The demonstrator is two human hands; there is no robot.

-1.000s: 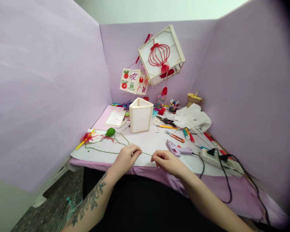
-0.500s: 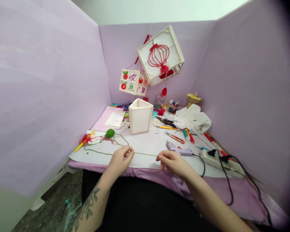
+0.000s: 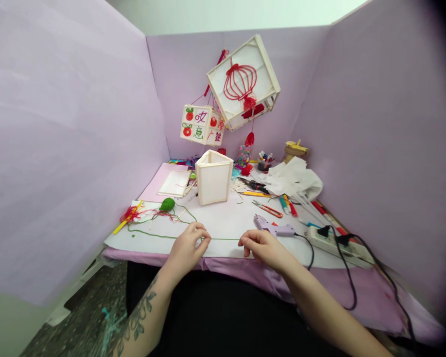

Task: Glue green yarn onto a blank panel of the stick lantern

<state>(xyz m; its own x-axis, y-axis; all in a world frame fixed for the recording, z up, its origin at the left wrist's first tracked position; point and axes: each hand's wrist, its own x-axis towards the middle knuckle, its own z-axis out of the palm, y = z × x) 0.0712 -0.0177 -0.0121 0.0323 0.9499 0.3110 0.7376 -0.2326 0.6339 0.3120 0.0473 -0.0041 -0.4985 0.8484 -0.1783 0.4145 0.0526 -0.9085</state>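
Observation:
My left hand (image 3: 189, 246) pinches a green yarn (image 3: 225, 239) near the table's front edge. The yarn's other end is between the closed fingertips of my right hand (image 3: 262, 246), and the stretch between the hands is straight. From my left hand the yarn runs left across the white table and loops back to a green yarn ball (image 3: 167, 205). Behind my hands stands a white three-sided frame box (image 3: 213, 183), upright with its top open.
A lilac glue gun (image 3: 273, 226) and orange-handled snips (image 3: 268, 209) lie right of centre, with a power strip (image 3: 338, 246) further right. Red yarn (image 3: 130, 214) lies at the left. Two decorated lanterns (image 3: 245, 82) (image 3: 202, 125) hang at the back.
The gap between my hands is slightly narrower, and my left hand has shifted a little right along the yarn. The whole view has shifted slightly.

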